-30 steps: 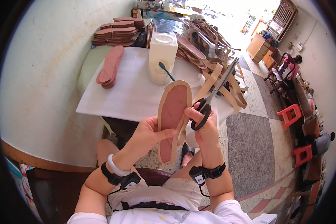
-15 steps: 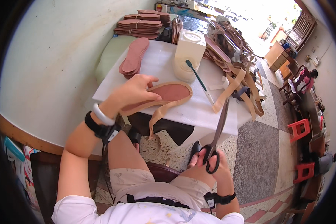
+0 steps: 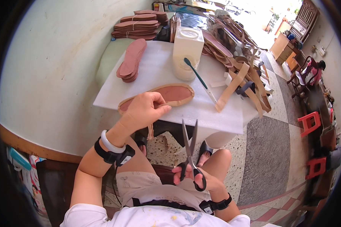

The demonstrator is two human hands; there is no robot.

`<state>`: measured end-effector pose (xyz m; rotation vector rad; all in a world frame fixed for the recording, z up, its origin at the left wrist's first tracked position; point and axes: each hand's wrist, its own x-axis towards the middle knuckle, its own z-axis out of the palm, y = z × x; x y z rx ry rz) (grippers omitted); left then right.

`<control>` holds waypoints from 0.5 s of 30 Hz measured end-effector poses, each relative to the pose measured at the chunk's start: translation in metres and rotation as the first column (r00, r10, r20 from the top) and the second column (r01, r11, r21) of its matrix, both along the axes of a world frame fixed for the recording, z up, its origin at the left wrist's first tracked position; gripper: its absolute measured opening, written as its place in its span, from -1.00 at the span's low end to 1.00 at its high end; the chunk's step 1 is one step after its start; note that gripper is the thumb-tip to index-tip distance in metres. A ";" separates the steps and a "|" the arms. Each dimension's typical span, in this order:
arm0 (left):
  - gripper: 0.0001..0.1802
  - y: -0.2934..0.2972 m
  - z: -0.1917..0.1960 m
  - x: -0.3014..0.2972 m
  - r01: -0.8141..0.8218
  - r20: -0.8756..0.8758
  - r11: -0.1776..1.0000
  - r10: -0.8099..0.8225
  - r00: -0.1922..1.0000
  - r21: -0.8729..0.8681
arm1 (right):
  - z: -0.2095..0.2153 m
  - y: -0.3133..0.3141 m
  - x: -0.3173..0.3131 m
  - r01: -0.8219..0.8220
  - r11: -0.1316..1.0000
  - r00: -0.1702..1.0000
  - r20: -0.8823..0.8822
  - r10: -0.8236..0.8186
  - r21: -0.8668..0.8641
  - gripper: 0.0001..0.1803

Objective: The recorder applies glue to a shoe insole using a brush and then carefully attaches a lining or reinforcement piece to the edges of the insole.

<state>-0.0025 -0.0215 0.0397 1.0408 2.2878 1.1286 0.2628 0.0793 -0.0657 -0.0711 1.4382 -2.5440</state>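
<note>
On the white-covered table (image 3: 110, 90) lies a reddish-brown insole (image 3: 178, 94) edged with a tan strip. My left hand (image 3: 146, 109) is over its near edge, thumb and forefinger pinched on the tan strip (image 3: 150, 131), whose loose end hangs below the hand past the table edge. The fingers partly hide where the strip meets the insole. Above my lap, my right hand (image 3: 201, 179) grips black-handled scissors (image 3: 190, 147) by the loops. Their blades are spread and point up toward the table edge, apart from the strip.
A square pale container (image 3: 187, 47) stands beyond the insole, with a slim green stick (image 3: 197, 75) leaning on it. Stacked insoles (image 3: 132, 60) lie at the left, and bundled ones (image 3: 136, 28) behind. Tan strips (image 3: 250, 89) pile at the right. Red stools (image 3: 310, 123) stand farther right.
My right hand has brought the scissors leftward, and their blades have spread. My left hand has moved nearer me from the insole's middle to its edge, closing into a pinch.
</note>
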 end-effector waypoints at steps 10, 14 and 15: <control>-0.75 0.007 0.026 -0.038 0.096 0.511 0.994 -0.111 0.853 0.054 | -0.016 -0.016 -0.053 -0.096 0.992 0.989 -0.118 0.087 -0.080 -0.04; -0.73 0.010 0.033 -0.044 0.099 0.594 0.992 -0.122 0.795 0.071 | -0.015 -0.022 -0.073 -0.061 0.989 0.987 -0.154 0.040 -0.133 -0.06; -0.75 0.010 0.037 -0.042 0.086 0.584 0.994 -0.109 0.804 0.067 | -0.015 -0.023 -0.077 -0.044 0.989 0.986 -0.167 0.020 -0.142 -0.06</control>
